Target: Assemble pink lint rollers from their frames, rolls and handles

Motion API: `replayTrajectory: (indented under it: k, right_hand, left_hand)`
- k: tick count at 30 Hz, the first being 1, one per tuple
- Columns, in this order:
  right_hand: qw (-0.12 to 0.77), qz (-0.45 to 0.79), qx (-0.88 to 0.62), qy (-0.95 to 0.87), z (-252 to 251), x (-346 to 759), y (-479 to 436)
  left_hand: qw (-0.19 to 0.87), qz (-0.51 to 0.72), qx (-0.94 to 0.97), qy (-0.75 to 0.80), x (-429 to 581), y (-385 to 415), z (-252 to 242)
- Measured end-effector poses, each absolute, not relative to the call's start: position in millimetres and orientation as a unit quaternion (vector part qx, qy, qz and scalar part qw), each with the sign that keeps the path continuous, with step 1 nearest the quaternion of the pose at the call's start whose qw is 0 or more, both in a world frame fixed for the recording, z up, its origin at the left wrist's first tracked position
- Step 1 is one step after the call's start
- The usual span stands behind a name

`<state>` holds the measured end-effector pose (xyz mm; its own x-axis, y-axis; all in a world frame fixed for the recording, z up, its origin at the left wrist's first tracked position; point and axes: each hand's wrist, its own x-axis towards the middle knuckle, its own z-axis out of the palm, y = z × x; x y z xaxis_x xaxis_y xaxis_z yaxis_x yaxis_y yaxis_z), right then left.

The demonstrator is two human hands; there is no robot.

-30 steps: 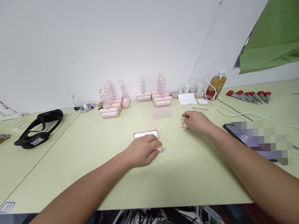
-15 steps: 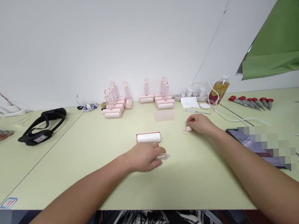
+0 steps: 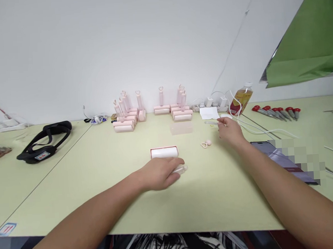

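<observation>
My left hand [image 3: 162, 173] is closed around a clear plastic handle tube [image 3: 181, 169], whose narrow end sticks out past the fingers. Just beyond that hand lies a white lint roll in a pink holder [image 3: 164, 152]. My right hand [image 3: 229, 130] pinches the right end of thin tweezers [image 3: 210, 122] near the white paper. A tiny yellowish bit [image 3: 211, 125] shows beside the tweezers. Between the hands, a pink end cap with a heart-shaped loop [image 3: 205, 143] rests on the table. Farther back sits a translucent pink cover [image 3: 181, 128].
Several finished-looking pink lint rollers [image 3: 126, 119] stand along the wall. Toward the right are white paper [image 3: 209, 113], a drink bottle [image 3: 241, 99], white cables [image 3: 257, 133], red-capped tools [image 3: 278, 113] and a phone [image 3: 287, 162]. A black headset [image 3: 46, 143] lies left.
My right hand has left the heart-looped cap on the table and moved back and right to the tweezers. My left hand stays closed on the handle tube.
</observation>
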<state>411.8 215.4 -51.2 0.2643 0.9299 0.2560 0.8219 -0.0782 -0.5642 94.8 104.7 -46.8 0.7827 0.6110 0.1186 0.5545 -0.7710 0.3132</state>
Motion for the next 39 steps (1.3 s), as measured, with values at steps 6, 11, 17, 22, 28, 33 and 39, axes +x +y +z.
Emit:
replayTrajectory:
  k: [6,11,17,22,28,33,39]
  right_hand:
    - [0.136,0.225,-0.628,-0.732,-43,396,196]
    - [0.077,0.233,-0.598,-0.763,-44,390,192]
    - [0.077,0.248,-0.547,-0.795,-42,380,184]
    - [0.14,0.255,-0.495,-0.818,-41,359,167]
    - [0.313,0.445,-0.392,-0.742,-39,328,145]
    - [0.424,0.476,-0.349,-0.687,-35,319,133]
    - [0.42,0.548,-0.307,-0.655,-38,318,126]
  left_hand:
    - [0.191,0.316,0.875,0.312,92,109,-53]
    - [0.27,0.386,0.818,0.33,91,112,-58]
    - [0.254,0.397,0.812,0.343,92,112,-60]
    - [0.297,0.408,0.794,0.34,91,113,-63]
    - [0.34,0.365,0.791,0.354,93,107,-55]
    - [0.313,0.342,0.81,0.359,95,108,-52]
    - [0.423,0.436,0.714,0.348,98,110,-54]
